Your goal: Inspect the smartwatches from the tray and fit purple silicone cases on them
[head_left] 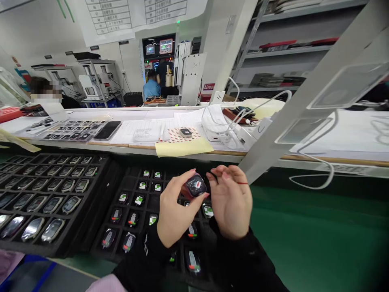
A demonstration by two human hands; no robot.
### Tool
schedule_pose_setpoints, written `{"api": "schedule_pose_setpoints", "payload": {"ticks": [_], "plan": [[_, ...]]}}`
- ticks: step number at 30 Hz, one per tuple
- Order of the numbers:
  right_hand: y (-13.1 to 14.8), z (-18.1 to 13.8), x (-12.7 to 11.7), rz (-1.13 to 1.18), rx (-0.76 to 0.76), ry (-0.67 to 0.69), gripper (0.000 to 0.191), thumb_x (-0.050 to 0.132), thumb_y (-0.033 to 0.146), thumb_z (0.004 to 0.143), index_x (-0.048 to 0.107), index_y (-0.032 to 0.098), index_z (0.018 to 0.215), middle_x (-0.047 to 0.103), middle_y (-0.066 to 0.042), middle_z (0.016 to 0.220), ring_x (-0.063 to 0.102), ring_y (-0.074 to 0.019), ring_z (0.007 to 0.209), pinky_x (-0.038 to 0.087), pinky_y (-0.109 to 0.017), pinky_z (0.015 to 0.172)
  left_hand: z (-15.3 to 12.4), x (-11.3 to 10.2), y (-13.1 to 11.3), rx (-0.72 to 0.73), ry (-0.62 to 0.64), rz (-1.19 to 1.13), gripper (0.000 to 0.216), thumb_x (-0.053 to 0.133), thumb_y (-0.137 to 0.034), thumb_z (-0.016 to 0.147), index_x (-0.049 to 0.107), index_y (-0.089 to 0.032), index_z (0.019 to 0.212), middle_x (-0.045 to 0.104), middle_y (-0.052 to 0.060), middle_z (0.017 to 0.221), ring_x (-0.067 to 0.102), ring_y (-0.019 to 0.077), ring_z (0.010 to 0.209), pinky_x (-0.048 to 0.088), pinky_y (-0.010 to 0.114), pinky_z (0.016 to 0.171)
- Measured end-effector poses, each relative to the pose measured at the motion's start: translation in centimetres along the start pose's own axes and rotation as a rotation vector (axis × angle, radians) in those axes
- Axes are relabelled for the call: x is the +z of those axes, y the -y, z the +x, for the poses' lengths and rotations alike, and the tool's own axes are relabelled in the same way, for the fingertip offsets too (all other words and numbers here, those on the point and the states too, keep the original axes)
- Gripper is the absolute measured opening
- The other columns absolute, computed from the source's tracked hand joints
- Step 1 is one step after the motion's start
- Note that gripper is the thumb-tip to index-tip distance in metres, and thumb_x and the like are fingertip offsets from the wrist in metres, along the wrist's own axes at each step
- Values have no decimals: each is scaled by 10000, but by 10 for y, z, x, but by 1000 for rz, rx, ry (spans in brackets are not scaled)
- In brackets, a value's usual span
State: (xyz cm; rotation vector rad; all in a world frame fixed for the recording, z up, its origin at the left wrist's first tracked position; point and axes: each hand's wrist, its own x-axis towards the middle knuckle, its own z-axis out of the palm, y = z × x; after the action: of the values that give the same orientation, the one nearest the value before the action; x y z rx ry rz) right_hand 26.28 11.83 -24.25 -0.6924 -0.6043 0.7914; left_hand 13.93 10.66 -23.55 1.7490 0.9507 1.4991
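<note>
My left hand (174, 211) is closed around a small dark watch body (195, 185) with a red-and-white sticker on its face, held up above a black tray (121, 243). My right hand (230, 205) is beside it, fingers curled, fingertips pinched near the watch body's right edge; what they hold, if anything, is too small to see. The tray under my hands holds several watch bodies with green or red stickers (139, 199). Both sleeves are black.
A second black tray (91, 190) at left holds several silver-edged watch bodies. Behind runs a white bench (146, 129) with papers, a yellow sheet (182, 147), a phone (107, 130), white cables. A slanted white beam (304, 93) crosses at right. Green mat (304, 235) at right. People work in the background.
</note>
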Motion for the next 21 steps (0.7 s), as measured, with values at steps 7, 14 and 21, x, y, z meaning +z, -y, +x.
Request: {"api": "schedule_pose_setpoints", "payload": {"ticks": [7,14,21], "plan": [[20,34,20,-426,-226,303,216,673,324,798,587,189,942,610,-19,881,595,-86,775,522,-213,720,-28,-43,14,-427,119,-283,588,692,-207,805,475,-206,1352,618,72,1148,593,115,899,492,202,735],[-25,137,120,-1538,-885,1020,382,539,65,803,703,160,1135,605,-135,1173,545,-212,1038,422,-336,860,-76,-69,24,-596,75,-330,665,716,-237,796,426,-175,1391,610,85,1164,584,114,935,476,206,772],[-35,150,152,-1886,-1046,1266,212,511,74,860,720,61,829,665,-134,905,539,-176,936,291,-285,774,-84,-81,13,-592,35,-291,756,731,-267,773,397,-143,1441,643,78,1061,558,100,845,452,206,732]]}}
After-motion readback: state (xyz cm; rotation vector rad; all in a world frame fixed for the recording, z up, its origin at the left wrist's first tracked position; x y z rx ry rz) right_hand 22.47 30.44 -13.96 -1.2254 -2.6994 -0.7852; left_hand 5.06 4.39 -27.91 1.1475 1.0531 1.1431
